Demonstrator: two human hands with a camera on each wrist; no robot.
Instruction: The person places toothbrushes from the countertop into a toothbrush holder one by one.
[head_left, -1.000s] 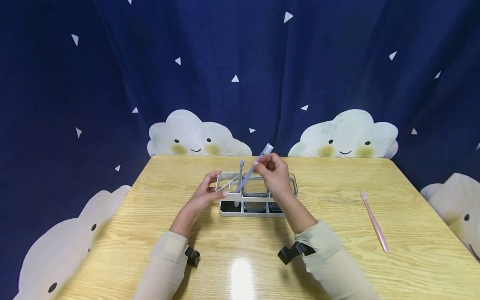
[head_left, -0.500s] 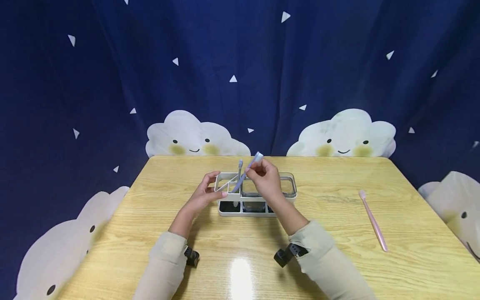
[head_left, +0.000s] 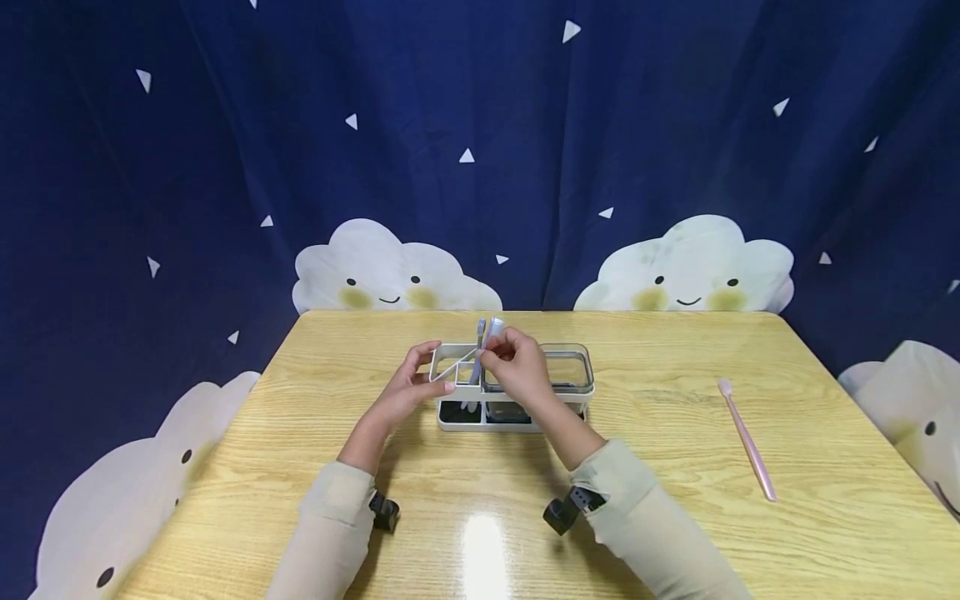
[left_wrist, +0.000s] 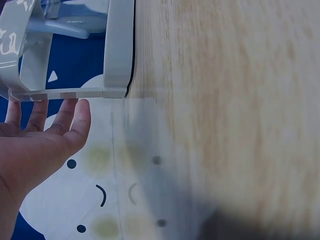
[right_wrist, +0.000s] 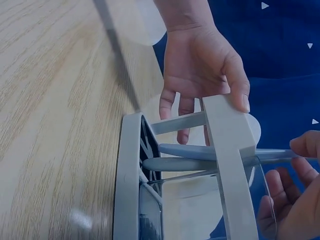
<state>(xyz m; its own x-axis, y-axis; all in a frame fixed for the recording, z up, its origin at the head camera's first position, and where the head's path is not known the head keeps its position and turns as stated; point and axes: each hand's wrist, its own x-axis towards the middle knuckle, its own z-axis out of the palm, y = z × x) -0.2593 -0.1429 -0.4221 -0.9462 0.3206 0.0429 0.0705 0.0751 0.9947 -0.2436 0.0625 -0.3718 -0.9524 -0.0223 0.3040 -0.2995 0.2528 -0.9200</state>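
A white two-tier toothbrush holder [head_left: 465,427] stands on the table. My left hand [head_left: 408,387] grips its left end, thumb on the front of the upper rim and fingers round the side. Between thumb and fingertips my right hand [head_left: 521,367] pinches a purple toothbrush [head_left: 496,325] near its bristle head. In the right wrist view the purple handle [right_wrist: 187,151] passes down through the upper frame, its end at the dark base. Close beside it a grey-blue toothbrush [right_wrist: 182,165] stands in the same slot, head [head_left: 482,330] up.
A pink toothbrush [head_left: 750,446] lies on the wooden table [head_left: 660,533] at the right. Clear cups [head_left: 570,375] sit in the holder's right part, partly hidden by my right hand. A dark blue curtain [head_left: 420,100] hangs behind the table.
My right hand has moved left and down with the purple toothbrush, which has gone from slanted to nearly upright beside the grey-blue one. The left hand stays on the holder.
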